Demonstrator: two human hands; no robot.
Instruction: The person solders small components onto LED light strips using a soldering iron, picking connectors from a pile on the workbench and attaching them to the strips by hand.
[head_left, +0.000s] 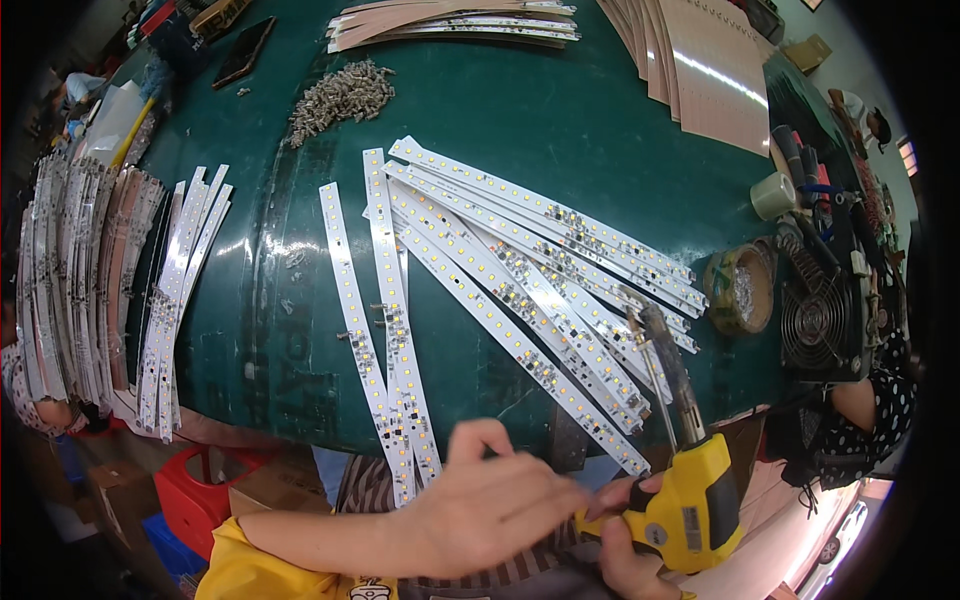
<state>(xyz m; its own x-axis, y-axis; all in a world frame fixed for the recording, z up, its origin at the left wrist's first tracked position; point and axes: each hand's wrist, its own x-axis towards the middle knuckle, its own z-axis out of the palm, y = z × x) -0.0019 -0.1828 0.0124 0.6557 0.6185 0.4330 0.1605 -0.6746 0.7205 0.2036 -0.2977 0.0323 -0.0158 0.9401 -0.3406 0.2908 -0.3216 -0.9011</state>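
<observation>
My right hand [625, 550] is wrapped round the handle of a yellow and black soldering gun [705, 490]. Its metal barrel and thin feed tube point up and away over the right ends of the LED strips [500, 300]. My left hand [480, 515] reaches across to the right, its fingertips meeting the fingers of my right hand beside the gun. The left fingers are bent together, slightly blurred, and what they hold, if anything, is hidden. Two white LED strips [350, 310] with small metal connectors at their sides lie just beyond my left hand. Several more strips fan out to the right.
A heap of small metal connectors [343, 97] lies at the back. Bundled strips [75, 280] stand at the left, with unsplit boards [710, 75] back right. At the right are a tape roll [740, 288] and a fan [815, 315]. A red stool [195, 490] stands below the table edge.
</observation>
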